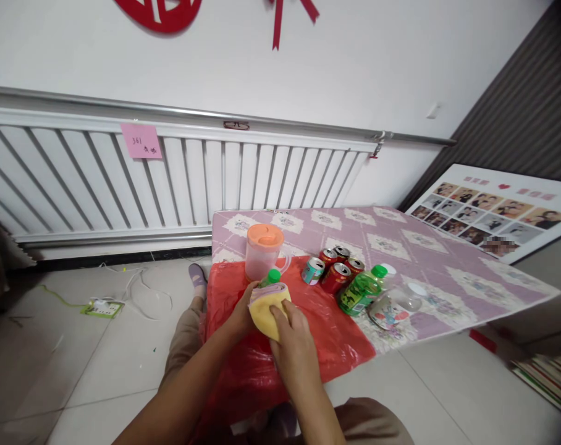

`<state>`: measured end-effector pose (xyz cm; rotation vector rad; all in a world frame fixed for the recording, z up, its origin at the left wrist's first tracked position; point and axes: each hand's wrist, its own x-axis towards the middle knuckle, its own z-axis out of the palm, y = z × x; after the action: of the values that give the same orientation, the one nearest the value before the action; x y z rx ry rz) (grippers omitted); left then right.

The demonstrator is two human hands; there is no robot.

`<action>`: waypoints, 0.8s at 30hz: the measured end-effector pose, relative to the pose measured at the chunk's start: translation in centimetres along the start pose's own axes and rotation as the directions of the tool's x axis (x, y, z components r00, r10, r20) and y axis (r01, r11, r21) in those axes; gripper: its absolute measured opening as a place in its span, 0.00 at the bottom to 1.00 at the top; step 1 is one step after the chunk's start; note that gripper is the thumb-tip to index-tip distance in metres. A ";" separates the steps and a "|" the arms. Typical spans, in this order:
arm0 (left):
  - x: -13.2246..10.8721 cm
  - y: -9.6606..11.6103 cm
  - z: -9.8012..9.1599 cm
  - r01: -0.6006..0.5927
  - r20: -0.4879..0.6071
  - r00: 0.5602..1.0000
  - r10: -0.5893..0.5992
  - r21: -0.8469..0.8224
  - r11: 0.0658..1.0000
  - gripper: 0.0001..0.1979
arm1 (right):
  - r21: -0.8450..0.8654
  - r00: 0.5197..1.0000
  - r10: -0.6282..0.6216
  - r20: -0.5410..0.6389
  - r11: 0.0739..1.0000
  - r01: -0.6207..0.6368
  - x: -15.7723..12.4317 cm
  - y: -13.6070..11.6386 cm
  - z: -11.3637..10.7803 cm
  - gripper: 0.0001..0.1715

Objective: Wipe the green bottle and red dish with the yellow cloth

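My left hand (244, 312) is wrapped round a bottle with a green cap (274, 275); most of its body is hidden. A folded yellow cloth (264, 312), pinkish along its upper edge, covers the near side of the bottle. My right hand (293, 330) grips the cloth, fingers pressed on it. Both hands are over a red plastic sheet (340, 346) on the table. Just behind them stands a clear pitcher (261, 259) with an orange lid.
Right of the pitcher stand several drink cans (336, 277). A green bottle (361, 290) and clear plastic jars (392, 309) lie beside them. A patterned cloth covers the table (414, 241). A radiator (192, 179) lines the wall; a power strip (102, 308) with cables lies on the floor.
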<state>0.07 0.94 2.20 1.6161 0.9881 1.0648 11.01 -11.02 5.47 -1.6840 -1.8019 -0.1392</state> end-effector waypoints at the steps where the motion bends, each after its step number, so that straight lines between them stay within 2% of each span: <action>1: -0.2 0.0 -0.2 -0.031 0.018 0.999 0.032 -0.017 0.999 0.26 | 0.014 1.000 0.019 0.013 1.000 -0.019 -0.6 0.5 0.2 0.35; 2: -0.4 0.0 -0.5 -0.054 0.069 0.996 0.058 -0.070 0.996 0.30 | 0.033 0.999 0.043 0.019 0.999 -0.043 -1.2 1.2 0.2 0.35; 4: -0.8 0.0 -0.9 -0.078 0.098 0.991 0.088 -0.100 0.992 0.35 | 0.090 0.994 0.109 0.007 0.990 -0.110 -2.7 2.8 0.0 0.35; 7: -1.1 -0.1 -0.9 -0.073 0.074 0.994 0.079 -0.086 0.994 0.36 | 0.208 0.969 0.239 -0.060 0.953 -0.223 -4.7 5.2 -1.0 0.28; 9: -1.0 -0.1 -0.6 -0.064 0.053 0.996 0.067 -0.063 0.996 0.38 | 0.284 0.928 0.355 -0.109 0.906 -0.313 -5.3 6.2 -1.8 0.26; 12: -0.9 0.1 -0.1 -0.048 0.036 0.998 0.049 -0.021 0.999 0.37 | 0.383 0.840 0.525 -0.137 0.810 -0.444 -5.0 6.2 -2.7 0.26; 15: -0.7 0.5 -0.1 -0.031 0.027 0.999 0.030 0.010 0.999 0.34 | 0.465 0.802 0.590 -0.098 0.739 -0.487 -3.8 5.0 -3.0 0.29; 18: -0.7 1.0 -0.4 -0.020 0.018 1.000 0.020 0.011 1.000 0.33 | 0.511 0.815 0.573 -0.081 0.726 -0.460 -2.2 3.4 -2.6 0.30; 22: -0.5 1.9 -1.3 -0.038 0.074 0.996 0.045 -0.100 0.994 0.35 | 0.549 0.885 0.446 -0.135 0.777 -0.308 0.1 2.1 -1.2 0.30; 24: -0.2 2.4 -1.8 -0.038 0.122 0.991 0.058 -0.156 0.987 0.34 | 0.587 0.912 0.393 -0.122 0.769 -0.253 1.2 2.0 -0.5 0.31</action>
<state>-1.36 0.68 4.84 1.5674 0.7681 1.0315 13.11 -9.90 5.82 -1.4385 -1.1825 0.3072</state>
